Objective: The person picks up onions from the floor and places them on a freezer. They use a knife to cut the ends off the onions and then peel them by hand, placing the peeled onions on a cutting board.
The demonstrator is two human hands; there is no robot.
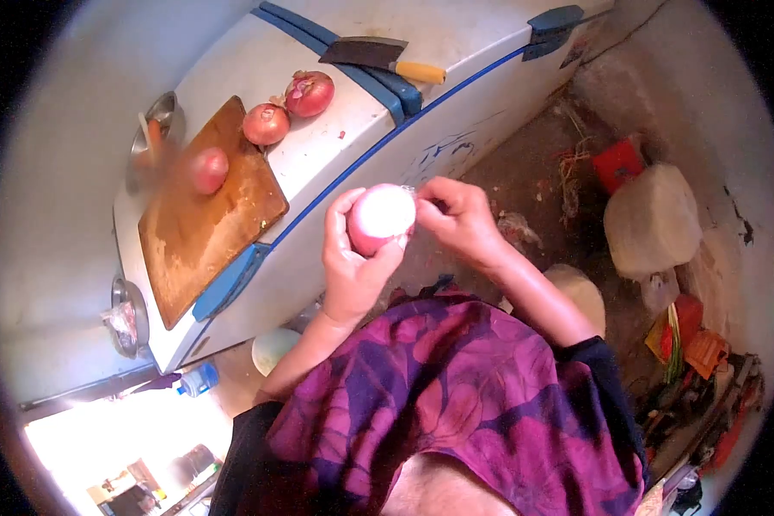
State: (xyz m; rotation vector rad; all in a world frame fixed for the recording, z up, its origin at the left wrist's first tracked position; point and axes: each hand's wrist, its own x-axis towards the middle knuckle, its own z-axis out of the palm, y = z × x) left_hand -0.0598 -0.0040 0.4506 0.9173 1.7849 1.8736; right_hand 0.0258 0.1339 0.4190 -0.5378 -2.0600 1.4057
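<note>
My left hand is wrapped round a red onion whose pale cut face looks overexposed. At the onion's right edge my right hand has thumb and fingers pinched together, beside a few thin pale wisps. What lies between those fingertips is too small to make out. A wooden cutting board lies to the left with another onion on it, partly blurred. Two more onions, one touching the board's corner and one behind it, sit nearby. Farther back rests a cleaver with a yellow handle.
Board, onions and cleaver are on a white chest freezer with blue trim. Metal bowls stand at its far edge and left end. On the floor at right are a whitish plastic jug, a red object and an orange basket.
</note>
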